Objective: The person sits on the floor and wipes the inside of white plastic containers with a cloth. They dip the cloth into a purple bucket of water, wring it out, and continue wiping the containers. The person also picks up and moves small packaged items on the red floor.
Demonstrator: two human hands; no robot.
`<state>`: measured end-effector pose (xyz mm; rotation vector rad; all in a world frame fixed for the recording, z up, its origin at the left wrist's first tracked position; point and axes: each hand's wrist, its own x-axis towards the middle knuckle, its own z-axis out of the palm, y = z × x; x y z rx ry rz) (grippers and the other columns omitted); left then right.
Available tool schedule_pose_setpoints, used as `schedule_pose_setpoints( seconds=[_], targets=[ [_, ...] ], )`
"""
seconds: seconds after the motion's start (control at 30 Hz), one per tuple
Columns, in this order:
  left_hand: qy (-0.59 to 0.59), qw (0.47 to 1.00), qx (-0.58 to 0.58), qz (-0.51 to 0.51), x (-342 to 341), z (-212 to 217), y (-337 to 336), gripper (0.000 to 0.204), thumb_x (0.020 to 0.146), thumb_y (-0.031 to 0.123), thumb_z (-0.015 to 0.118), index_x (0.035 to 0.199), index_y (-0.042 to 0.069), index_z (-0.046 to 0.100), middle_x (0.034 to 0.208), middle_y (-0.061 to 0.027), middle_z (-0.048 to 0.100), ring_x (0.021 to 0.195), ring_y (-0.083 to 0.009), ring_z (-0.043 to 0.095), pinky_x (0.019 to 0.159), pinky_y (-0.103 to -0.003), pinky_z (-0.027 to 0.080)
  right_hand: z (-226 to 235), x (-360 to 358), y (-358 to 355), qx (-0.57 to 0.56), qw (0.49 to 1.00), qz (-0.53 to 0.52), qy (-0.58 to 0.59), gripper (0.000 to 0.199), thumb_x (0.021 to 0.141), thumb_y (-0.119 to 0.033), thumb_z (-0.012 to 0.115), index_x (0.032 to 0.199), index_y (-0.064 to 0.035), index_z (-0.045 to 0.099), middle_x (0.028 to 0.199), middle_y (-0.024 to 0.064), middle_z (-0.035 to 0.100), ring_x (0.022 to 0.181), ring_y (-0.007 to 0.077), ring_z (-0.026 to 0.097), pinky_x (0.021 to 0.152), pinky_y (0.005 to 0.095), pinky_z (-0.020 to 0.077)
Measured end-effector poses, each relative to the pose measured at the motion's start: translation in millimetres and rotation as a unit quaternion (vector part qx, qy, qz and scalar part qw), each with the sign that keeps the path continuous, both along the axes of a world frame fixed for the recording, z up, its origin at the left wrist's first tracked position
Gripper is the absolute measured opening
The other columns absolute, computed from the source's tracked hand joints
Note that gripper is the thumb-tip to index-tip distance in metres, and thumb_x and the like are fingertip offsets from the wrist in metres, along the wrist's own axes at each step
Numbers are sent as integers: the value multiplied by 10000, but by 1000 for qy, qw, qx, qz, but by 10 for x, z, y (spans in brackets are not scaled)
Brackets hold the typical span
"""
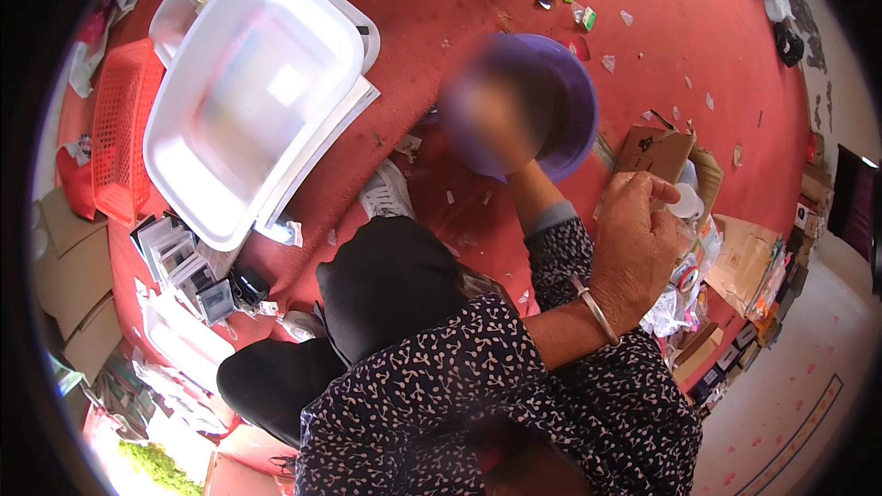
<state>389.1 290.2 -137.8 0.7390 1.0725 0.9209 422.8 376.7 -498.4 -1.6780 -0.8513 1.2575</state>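
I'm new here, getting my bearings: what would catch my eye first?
The big white tub at upper left stands out against the red floor covering. Near the top centre is a purple basin with the blurred right hand at it; a red basket sits at far left.

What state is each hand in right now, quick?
Left hand: fingers curled; whether it holds the white round object can't be told.
Right hand: blurred, at the purple basin; can't tell open, closed or holding.
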Motion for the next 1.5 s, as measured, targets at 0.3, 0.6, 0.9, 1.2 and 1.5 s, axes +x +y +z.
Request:
schedule_pose_setpoints(
  seconds=[0.3,0.6,0.9,1.2,1.5],
  targets=[
    [-44,999,-16,9,18,-30,-37,149,746,-3,437,862,-30,527,934,-105,486,756,-139,544,707,-266,444,397,746,-1096,-115,929,251,-248,158,726,-183,598,836,-69,598,779,83,631,763,300,588,622,431,456],
    [36,998,52,5,65,-69,-46,145,748,10,451,866,-24,527,887,-122,498,767,-168,536,689,-275,442,871,1995,-172,89,845,47,-525,156,691,-91,574,829,-65,643,821,162,613,781,273,592,706,351,450],
    [-18,1000,-14,-17,84,-57,-34,165,730,2,445,870,-27,527,897,-126,501,751,-191,520,697,-293,433,610,1625,641,94,837,88,-532,118,661,-76,570,737,-97,658,734,150,618,722,298,605,666,364,471],
    [-23,999,-29,4,4,-11,-42,163,732,12,445,866,-22,532,888,-124,506,750,-192,513,688,-284,424,555,618,608,275,574,471,-611,151,715,-71,487,829,-85,585,925,77,543,905,238,536,791,351,422],
    [-6,999,-6,40,-16,-50,31,164,726,-25,442,862,-19,535,891,-118,507,793,-193,516,710,-283,423,611,1274,550,91,350,480,-799,191,759,-95,473,898,-27,583,938,77,484,886,195,517,718,300,422]
  ],
)
